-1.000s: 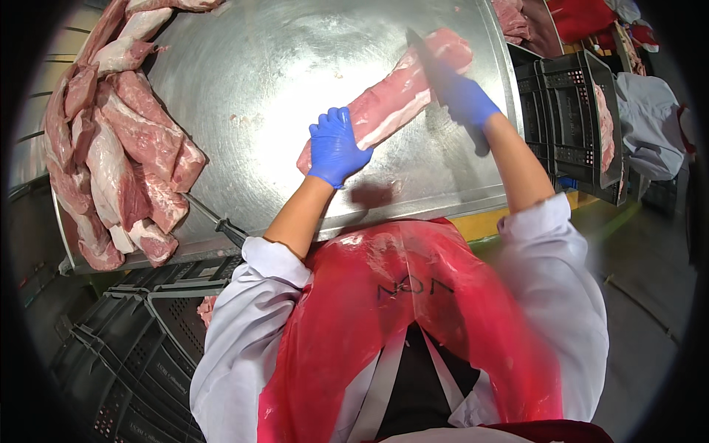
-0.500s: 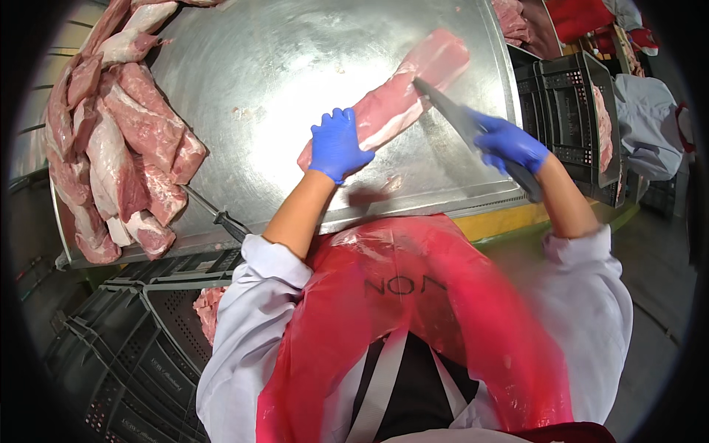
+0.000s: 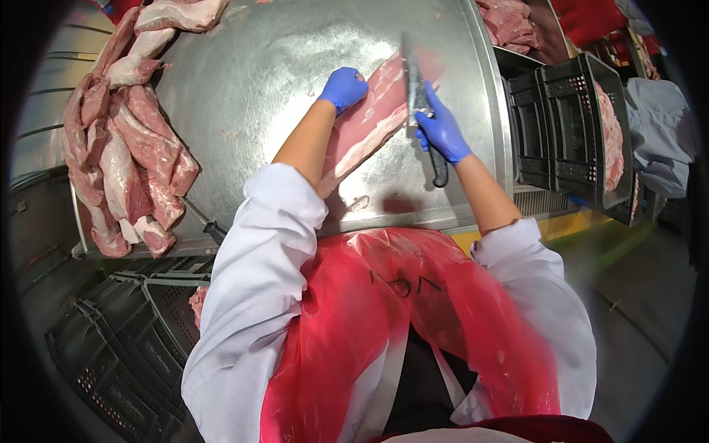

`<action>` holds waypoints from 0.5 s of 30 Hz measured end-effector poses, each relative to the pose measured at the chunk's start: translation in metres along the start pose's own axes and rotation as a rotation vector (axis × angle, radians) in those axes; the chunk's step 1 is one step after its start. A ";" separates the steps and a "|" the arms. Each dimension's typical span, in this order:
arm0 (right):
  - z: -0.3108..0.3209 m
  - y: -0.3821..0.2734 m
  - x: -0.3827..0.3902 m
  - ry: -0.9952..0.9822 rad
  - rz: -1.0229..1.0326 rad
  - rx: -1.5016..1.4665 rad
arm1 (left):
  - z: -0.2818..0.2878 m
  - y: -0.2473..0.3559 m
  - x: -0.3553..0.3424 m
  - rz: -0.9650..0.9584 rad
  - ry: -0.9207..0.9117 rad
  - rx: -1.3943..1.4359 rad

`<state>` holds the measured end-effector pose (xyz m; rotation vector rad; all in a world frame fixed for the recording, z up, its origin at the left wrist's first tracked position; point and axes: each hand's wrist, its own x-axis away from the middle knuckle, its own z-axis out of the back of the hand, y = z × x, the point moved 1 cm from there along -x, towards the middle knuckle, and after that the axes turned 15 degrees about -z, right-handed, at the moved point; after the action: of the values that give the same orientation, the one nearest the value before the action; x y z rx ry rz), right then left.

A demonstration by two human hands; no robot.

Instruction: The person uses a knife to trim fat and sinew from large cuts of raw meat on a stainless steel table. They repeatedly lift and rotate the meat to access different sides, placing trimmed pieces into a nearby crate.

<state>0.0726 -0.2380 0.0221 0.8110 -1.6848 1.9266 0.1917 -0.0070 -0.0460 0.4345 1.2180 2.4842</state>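
Note:
A long pork loin [image 3: 367, 124] with a pale fatty edge lies slantwise on the steel table [image 3: 244, 159]. My left hand [image 3: 344, 89], in a blue glove, is closed with curled fingers at the loin's left edge, seeming to pinch the meat; its fingertips are partly hidden. In my right hand [image 3: 446, 131], also gloved in blue, is a knife [image 3: 413, 81] with a black handle. Its blade points away from me across the far part of the loin, where the meat is blurred. The handle's end sticks out below the hand.
Several pieces of pork [image 3: 122, 159] are piled along the table's left side. Partly under them, a dark-handled rod [image 3: 212, 227] lies by the near edge. Black crates [image 3: 572, 122] holding meat stand on the right; more crates [image 3: 140, 347] are at lower left. A white-clothed person [image 3: 659, 136] is at far right.
My left hand has moved farther up the loin, from lying spread to curled closed. The right hand with the knife has shifted left, its blade swinging more upright. The loin has turned slightly.

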 end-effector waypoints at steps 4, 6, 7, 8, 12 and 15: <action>-0.011 -0.023 -0.032 -0.219 -0.063 0.216 | -0.006 0.003 0.011 -0.037 0.155 0.013; 0.000 -0.027 -0.030 -0.336 -0.080 0.403 | -0.008 0.003 0.011 -0.023 0.195 0.015; 0.013 -0.026 -0.020 -0.383 -0.058 0.521 | -0.008 0.001 0.014 0.012 0.223 0.055; 0.024 -0.026 -0.008 -0.430 -0.033 0.638 | -0.009 0.000 0.017 0.047 0.251 0.094; 0.031 -0.024 -0.015 -0.515 -0.080 0.590 | -0.005 0.027 0.027 -0.071 0.282 -0.120; 0.011 -0.027 -0.034 -0.527 -0.096 0.475 | 0.001 0.053 0.030 -0.089 0.282 -0.097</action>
<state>0.1167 -0.2430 0.0195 1.6677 -1.4110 2.2046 0.1566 -0.0234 0.0007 0.0038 1.1808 2.5756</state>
